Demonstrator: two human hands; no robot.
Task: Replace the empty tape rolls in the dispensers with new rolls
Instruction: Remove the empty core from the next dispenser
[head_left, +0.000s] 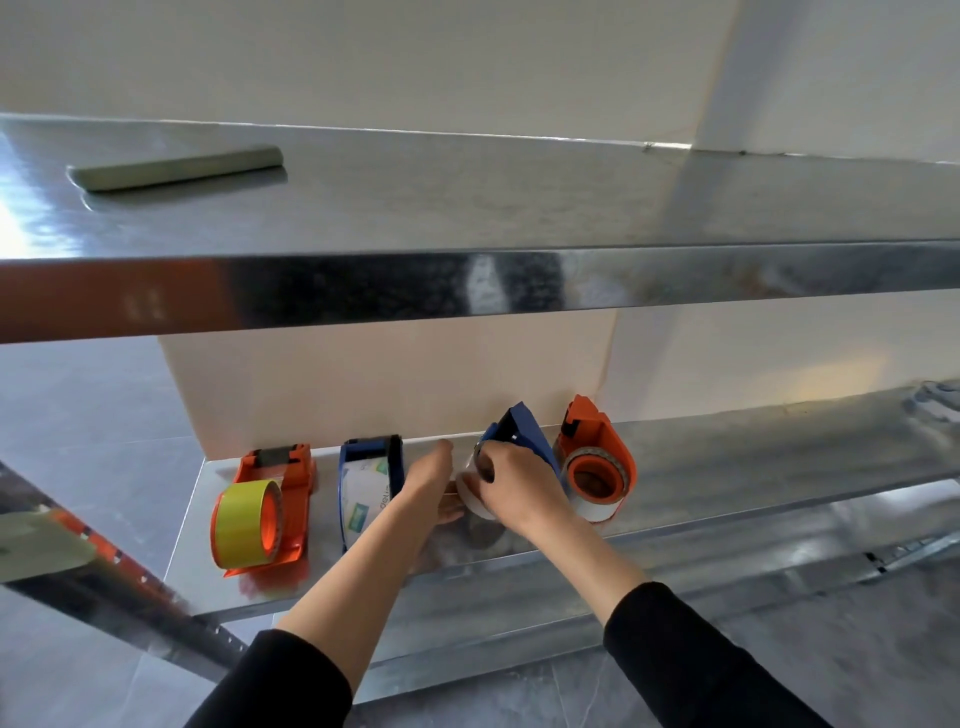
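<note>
Several tape dispensers stand in a row on the lower metal shelf (727, 467). At the left is an orange dispenser (280, 467) with a yellow tape roll (244, 525). Beside it stands a blue dispenser (371, 467) with a clear printed roll. A second blue dispenser (519, 431) is tilted up, and my right hand (514, 483) grips it and the pale roll (470, 496) at its base. My left hand (431, 480) touches that roll from the left, fingers around its side. At the right, an orange dispenser (597, 457) holds a roll with an orange hub.
An upper metal shelf (467, 275) juts out above the dispensers and carries a flat grey-green bar (176, 166). A white wall stands behind the shelves. A slanted perforated rack post (130, 577) runs at the lower left. Grey tiled floor lies below.
</note>
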